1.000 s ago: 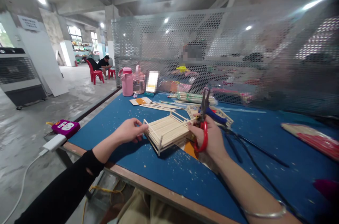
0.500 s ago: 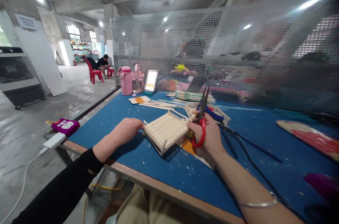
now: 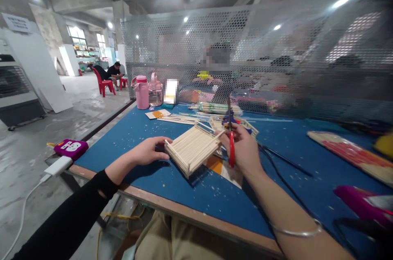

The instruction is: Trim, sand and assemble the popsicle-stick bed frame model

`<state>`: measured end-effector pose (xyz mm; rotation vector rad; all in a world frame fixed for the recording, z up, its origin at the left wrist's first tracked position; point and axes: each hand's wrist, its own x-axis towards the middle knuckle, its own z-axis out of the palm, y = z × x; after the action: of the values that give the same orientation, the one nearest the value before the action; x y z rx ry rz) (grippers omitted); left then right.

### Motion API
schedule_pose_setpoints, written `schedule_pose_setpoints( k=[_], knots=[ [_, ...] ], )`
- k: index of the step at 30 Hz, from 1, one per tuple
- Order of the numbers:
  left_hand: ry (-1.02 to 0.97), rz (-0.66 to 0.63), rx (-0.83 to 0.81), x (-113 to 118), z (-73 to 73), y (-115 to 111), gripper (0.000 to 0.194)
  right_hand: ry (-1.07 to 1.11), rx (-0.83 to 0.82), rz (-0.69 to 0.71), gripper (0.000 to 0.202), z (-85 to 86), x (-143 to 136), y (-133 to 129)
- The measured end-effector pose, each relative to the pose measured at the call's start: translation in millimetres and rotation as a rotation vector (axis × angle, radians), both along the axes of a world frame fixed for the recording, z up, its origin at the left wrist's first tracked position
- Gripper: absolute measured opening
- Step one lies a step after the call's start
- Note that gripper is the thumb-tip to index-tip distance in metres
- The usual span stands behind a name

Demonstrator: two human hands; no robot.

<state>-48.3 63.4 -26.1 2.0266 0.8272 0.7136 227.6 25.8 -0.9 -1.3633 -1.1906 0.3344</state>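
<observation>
1. The stick frame [image 3: 193, 147] is in front of the person, between the two hands, over the blue counter [image 3: 196, 202]. A dark shadow lies by its near corner, so that corner may be lifted a bit.
2. Much of it looks done: thin sticks lie side by side as a flat floor, with bars along some edges. What is left is hard to say; I cannot tell if any bar is missing. Loose sticks [image 3: 181, 119] lie behind it.
3. One corner points toward the person. The floor sticks run away and to the right. It may be longest that way, but I cannot be sure.
4. The left hand [image 3: 150, 151] is at the left corner; I cannot tell if its grip is pinching.
5. The right hand [image 3: 245, 144] has its grip closed around a red-handled tool [image 3: 232, 150], blade up, beside the right corner.
</observation>
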Motion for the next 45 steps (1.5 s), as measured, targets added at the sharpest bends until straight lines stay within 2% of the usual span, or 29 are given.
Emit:
schedule_pose_setpoints(
  k=[2, 4, 6, 7, 10, 12, 14, 16, 18, 19, 21, 25, 27, 30, 34, 37, 41, 45],
  knots=[
    [-0.059, -0.074, -0.059, 14, -2.8, -1, 0.043, -0.136, -0.03, -0.077, 0.049, 3.0, 13, -14],
    [-0.105, -0.095, -0.07, 20, -6.0, 1, 0.051, -0.284, -0.107, -0.122, 0.049, 2.0, 24, -28],
    [-0.155, -0.136, -0.089, 23, -8.9, 3, 0.06, -0.337, -0.182, -0.108, 0.051, -1.3, 29, -35],
    [-0.176, -0.167, -0.109, 24, -10.0, 4, 0.057, -0.323, -0.202, -0.089, 0.053, -2.4, 29, -35],
    [-0.251, -0.204, -0.158, 24, -11.1, 3, 0.031, -0.255, -0.186, -0.027, 0.054, 2.7, 18, -24],
    [-0.314, -0.153, -0.208, 22, -9.9, 0, 0.023, -0.188, -0.169, 0.045, 0.055, 13.7, 11, -13],
    [-0.393, -0.06, -0.302, 18, -7.2, -4, 0.027, -0.086, -0.189, 0.134, 0.056, 25.8, 9, -7],
    [-0.495, 0.053, -0.385, 12, -3.7, -8, 0.033, -0.063, -0.263, 0.154, 0.051, 33.1, 15, -11],
    [-0.601, 0.169, -0.424, 7, -0.2, -10, 0.037, -0.221, -0.391, 0.056, 0.04, 32.0, 26, -24],
    [-0.638, 0.224, -0.43, 6, 1.3, -11, 0.039, -0.365, -0.485, -0.025, 0.035, 28.5, 33, -31],
    [-0.662, 0.315, -0.427, 7, 4.1, -13, 0.044, -0.639, -0.569, -0.169, 0.024, 18.2, 46, -46],
    [-0.608, 0.395, -0.345, 18, 10.4, -17, 0.042, -0.895, -0.734, -0.152, 0.02, 6.0, 64, -60],
    [-0.586, 0.409, -0.317, 27, 15.4, -20, 0.041, -1.019, -0.717, -0.149, 0.025, 10.8, 63, -60],
    [-0.592, 0.44, -0.35, 41, 25.7, -23, 0.041, -1.22, -0.667, -0.175, 0.033, 24.7, 42, -55],
    [-0.688, 0.405, -0.38, 59, 39.7, -19, 0.032, -1.21, -0.776, 0.107, 0.038, 29.9, 1, -40],
    [-0.74, 0.362, -0.398, 68, 43.7, -15, 0.03, -1.209, -0.791, 0.21, 0.037, 21.7, -11, -27],
    [-0.826, 0.304, -0.403, 71, 36.2, -13, 0.031, -1.133, -0.705, 0.292, 0.029, 9.4, -4, -20],
    [-0.918, 0.193, -0.462, 69, 25.9, -16, 0.034, -1.054, -0.636, 0.243, 0.029, 4.8, 2, -22]
  ],
)
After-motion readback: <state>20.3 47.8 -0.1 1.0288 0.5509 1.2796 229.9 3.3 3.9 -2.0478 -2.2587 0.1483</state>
